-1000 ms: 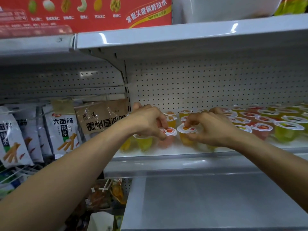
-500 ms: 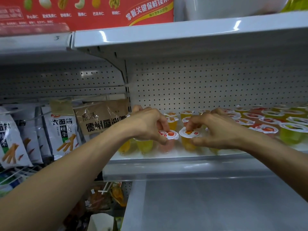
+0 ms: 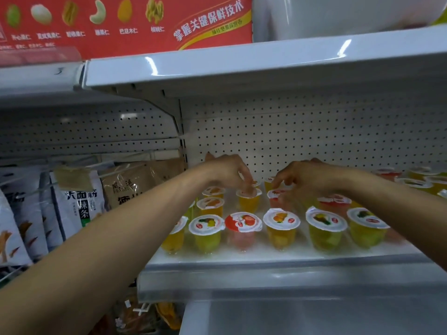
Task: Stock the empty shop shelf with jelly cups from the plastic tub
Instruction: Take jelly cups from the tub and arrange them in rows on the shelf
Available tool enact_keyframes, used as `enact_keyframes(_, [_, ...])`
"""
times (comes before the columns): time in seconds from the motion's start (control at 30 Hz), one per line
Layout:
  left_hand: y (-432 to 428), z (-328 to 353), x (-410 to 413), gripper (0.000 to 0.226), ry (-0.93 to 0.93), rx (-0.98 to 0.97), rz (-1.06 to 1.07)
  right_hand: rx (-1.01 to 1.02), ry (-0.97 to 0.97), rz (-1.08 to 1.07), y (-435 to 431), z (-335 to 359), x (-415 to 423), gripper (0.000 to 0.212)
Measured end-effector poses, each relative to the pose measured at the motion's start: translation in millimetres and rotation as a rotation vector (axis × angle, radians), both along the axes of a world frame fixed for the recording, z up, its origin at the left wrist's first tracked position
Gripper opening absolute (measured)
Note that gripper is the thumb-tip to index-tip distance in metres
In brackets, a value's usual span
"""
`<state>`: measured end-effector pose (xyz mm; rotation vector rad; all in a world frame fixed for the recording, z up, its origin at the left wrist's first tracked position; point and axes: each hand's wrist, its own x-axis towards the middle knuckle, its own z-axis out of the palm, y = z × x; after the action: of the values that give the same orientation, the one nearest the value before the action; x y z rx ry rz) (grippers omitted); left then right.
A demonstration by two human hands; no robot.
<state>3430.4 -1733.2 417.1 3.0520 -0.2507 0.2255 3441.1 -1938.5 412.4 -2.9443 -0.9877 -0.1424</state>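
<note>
Several jelly cups stand in rows on the white shelf [image 3: 266,259]. The front row holds a yellow cup [image 3: 205,228], a red cup [image 3: 243,223], an orange cup [image 3: 281,221] and green cups [image 3: 326,223]. My left hand [image 3: 225,172] reaches into the second row, fingertips pinching the lid rim of an orange jelly cup [image 3: 249,200]. My right hand [image 3: 309,177] is beside it, fingers curled around a red jelly cup [image 3: 278,197]. A white plastic tub [image 3: 338,15] sits on the shelf above, its contents hidden.
More jelly cups [image 3: 416,182] fill the shelf to the right. Snack bags [image 3: 77,204] hang on pegs at the left, beside my left forearm. The upper shelf board [image 3: 242,66] overhangs the hands. A red nut carton [image 3: 125,22] stands on top. A bare lower shelf [image 3: 314,317] juts out below.
Both hands have left the red and orange cups in the front row and moved back onto second-row cups. The front row is now uncovered.
</note>
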Motion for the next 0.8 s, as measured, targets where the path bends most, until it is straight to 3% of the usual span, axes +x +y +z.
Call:
enact_keyframes(0.2, [-3.3,-7.3,9.7,0.046,0.002,-0.011,0.010,0.066,0.171,0.034,3.3,-0.6,16.5,0.036])
enact_keyframes(0.4, [-8.0,-6.0,7.7,0.031,0.006,0.035,0.016,0.166,0.213,0.139,8.0,-6.6,22.4,0.025])
enact_keyframes(0.63, [9.6,2.6,-18.7,0.026,0.117,-0.009,-0.015,0.227,0.324,0.190,13.6,-10.4,22.0,0.033])
enact_keyframes(0.8, [10.2,2.2,-29.5,0.031,0.090,-0.008,-0.029,0.286,0.375,0.241,12.9,-12.3,21.2,0.033])
